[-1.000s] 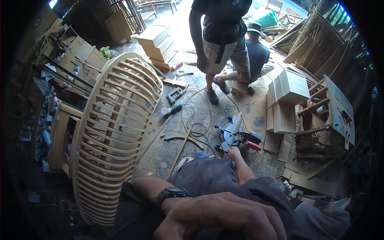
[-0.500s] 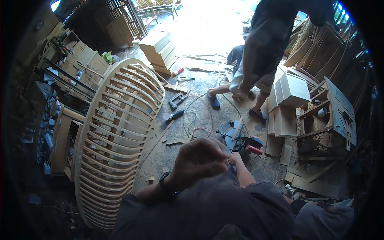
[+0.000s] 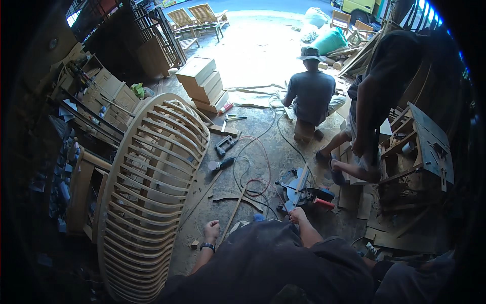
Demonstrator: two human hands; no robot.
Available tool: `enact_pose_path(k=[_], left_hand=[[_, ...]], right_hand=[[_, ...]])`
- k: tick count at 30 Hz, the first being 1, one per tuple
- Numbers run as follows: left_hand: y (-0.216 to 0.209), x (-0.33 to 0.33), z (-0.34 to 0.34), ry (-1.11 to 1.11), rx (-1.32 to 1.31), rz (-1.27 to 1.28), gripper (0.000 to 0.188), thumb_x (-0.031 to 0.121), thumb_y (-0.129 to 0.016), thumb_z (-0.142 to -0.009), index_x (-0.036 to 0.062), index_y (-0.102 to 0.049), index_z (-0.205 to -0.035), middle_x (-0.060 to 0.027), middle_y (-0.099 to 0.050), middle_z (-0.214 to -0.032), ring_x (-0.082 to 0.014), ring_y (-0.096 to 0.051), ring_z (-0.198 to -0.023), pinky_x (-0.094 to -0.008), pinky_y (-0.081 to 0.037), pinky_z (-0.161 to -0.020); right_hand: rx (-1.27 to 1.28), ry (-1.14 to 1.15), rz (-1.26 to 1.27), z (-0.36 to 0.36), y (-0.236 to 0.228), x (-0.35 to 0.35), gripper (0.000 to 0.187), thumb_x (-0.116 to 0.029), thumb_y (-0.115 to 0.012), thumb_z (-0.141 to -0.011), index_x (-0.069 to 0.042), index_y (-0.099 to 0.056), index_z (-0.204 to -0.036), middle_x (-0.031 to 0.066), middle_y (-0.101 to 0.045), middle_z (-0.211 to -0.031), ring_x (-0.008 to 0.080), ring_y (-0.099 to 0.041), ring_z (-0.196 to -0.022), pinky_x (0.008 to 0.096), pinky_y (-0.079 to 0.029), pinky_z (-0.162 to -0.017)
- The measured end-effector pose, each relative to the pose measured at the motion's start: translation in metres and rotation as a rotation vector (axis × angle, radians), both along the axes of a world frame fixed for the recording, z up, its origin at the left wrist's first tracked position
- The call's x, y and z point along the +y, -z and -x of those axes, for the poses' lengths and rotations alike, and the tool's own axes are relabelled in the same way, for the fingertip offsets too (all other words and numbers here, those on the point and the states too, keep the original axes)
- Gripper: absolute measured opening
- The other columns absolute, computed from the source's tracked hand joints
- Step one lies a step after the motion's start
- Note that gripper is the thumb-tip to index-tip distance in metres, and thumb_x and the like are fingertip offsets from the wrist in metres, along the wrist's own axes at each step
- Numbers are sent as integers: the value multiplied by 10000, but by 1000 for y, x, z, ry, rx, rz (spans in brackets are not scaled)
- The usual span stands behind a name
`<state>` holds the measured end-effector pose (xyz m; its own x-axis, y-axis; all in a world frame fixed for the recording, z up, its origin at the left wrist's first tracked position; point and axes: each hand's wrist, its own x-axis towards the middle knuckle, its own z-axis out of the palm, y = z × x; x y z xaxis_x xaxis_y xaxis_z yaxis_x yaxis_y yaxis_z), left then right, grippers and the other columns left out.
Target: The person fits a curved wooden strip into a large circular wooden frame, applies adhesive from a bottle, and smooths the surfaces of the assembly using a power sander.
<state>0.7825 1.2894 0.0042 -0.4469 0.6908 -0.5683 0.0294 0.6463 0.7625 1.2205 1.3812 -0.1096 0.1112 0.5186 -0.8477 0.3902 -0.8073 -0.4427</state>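
My left hand, with a dark watch at its wrist, is closed in a loose fist low over the floor; nothing shows in it. A thin wooden strip lies just to its right. My right hand is closed at the near end of a mitre saw; what its fingers hold is too small to make out. Another narrow wooden piece lies across the saw's round table. The saw's red handle points right. A dark curved piece rests on the floor between my hands.
A large slatted wooden frame stands at the left. An angle grinder, a black tool and cables lie ahead. One person sits on a block; another stands at right by a wooden bench. Stacked drawers stand farther off.
My left hand has come down from in front of me to the lower left. The standing person has moved right, uncovering the seated one. My right hand stays at the saw.
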Motion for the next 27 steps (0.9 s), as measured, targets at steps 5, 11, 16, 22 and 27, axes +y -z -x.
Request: enact_pose_path(k=[5,11,16,22,27], left_hand=[[24,-77,23,133,171,264,199,49,-663,-761,26,-751,-937,-59,-731,-854,-133,-670,-750,-275,-536,-713],[25,-75,13,102,143,224,202,24,-659,-763,18,-745,-945,-52,-731,-847,-133,-672,-749,-277,-545,-723],[60,-52,33,31,136,50,254,6,-674,-741,11,-722,-990,-26,-709,-833,-112,-657,-749,-268,-539,-716],[48,-9,6,177,168,29,287,15,-692,-708,16,-716,-994,-20,-694,-823,-108,-643,-743,-269,-537,-727],[44,-16,11,256,190,34,296,29,-686,-701,10,-716,-994,-35,-697,-826,-121,-647,-744,-275,-538,-738]], right_hand=[[107,-86,-133,-9,82,-2,200,-242,-564,-945,-73,-645,-873,123,-664,-741,278,-656,-545,392,-487,-441],[158,9,-105,-38,124,-7,217,-224,-574,-956,-62,-639,-829,141,-622,-672,336,-623,-514,438,-464,-417],[129,89,-100,-2,49,8,200,-206,-578,-966,-52,-633,-851,137,-599,-651,294,-587,-481,417,-443,-403],[148,256,-111,-17,11,3,139,-158,-632,-887,-26,-618,-847,95,-587,-616,237,-589,-494,377,-432,-426],[24,165,-90,-2,-14,-2,148,-170,-632,-895,-32,-617,-843,100,-597,-639,236,-584,-495,379,-422,-416]])
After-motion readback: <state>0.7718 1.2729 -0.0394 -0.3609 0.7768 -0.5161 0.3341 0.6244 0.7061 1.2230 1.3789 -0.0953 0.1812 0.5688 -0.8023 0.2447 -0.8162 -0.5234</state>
